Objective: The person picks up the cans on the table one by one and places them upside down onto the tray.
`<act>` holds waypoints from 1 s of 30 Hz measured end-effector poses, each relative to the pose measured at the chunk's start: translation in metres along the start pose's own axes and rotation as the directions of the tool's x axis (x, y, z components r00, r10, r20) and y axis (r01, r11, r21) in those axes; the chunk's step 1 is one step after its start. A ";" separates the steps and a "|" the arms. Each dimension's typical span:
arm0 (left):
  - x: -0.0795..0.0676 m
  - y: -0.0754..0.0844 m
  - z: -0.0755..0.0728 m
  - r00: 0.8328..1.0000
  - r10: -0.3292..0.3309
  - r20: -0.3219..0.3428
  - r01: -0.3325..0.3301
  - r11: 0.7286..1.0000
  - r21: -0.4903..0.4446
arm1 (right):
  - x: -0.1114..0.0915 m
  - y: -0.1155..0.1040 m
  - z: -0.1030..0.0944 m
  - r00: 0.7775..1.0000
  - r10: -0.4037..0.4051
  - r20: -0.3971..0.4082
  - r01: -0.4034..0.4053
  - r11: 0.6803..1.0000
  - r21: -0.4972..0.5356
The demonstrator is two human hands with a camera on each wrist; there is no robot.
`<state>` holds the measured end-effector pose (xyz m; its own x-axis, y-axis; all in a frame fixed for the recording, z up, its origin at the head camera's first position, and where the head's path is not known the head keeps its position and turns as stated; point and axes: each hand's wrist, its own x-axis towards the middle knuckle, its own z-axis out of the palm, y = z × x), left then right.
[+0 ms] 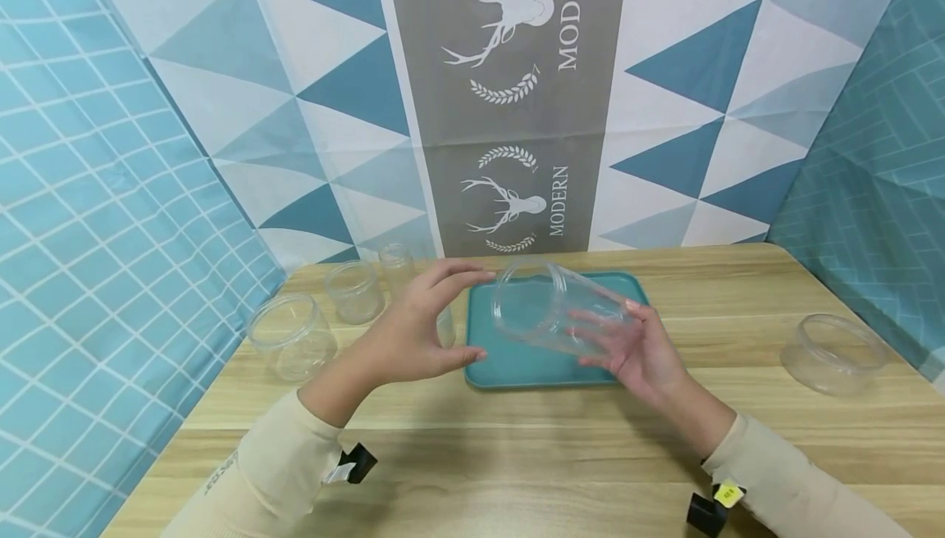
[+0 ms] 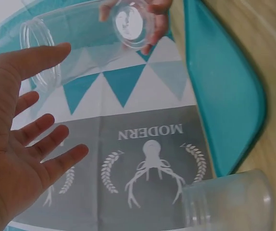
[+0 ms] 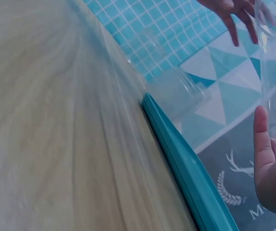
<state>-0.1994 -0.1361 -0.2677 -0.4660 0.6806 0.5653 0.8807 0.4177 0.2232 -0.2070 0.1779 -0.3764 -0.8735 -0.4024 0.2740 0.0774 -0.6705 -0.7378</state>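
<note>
While my right hand [image 1: 642, 349] is gripping the clear plastic jar [image 1: 550, 308] above the teal rectangular tray [image 1: 517, 366], its long axis is lying sideways, mouth pointing left toward my left hand [image 1: 421, 325], which is hovering just beside, fingers spread, holding nothing.

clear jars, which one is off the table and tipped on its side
The jar in the right hand, over the tray; the others stand upright on the table.
</note>
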 end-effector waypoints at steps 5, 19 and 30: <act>-0.004 -0.002 0.009 0.995 -0.096 0.006 0.095 0.992 0.080 | -0.004 -0.013 -0.008 0.999 -0.018 -0.039 0.016 0.998 -0.058; -0.017 -0.016 0.033 0.962 -0.259 -0.083 0.263 0.963 0.049 | -0.008 -0.039 -0.030 0.992 -0.115 -0.051 0.106 0.982 -0.157; -0.027 -0.023 0.045 0.886 -0.463 0.017 0.463 0.885 -0.051 | -0.006 -0.057 -0.040 0.983 -0.145 -0.116 0.122 0.975 -0.186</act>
<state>-0.2107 -0.1371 -0.3237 -0.8219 0.4203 0.3845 0.5681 0.6540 0.4996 -0.2253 0.2436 -0.3605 -0.9253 -0.2261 0.3044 -0.1199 -0.5871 -0.8006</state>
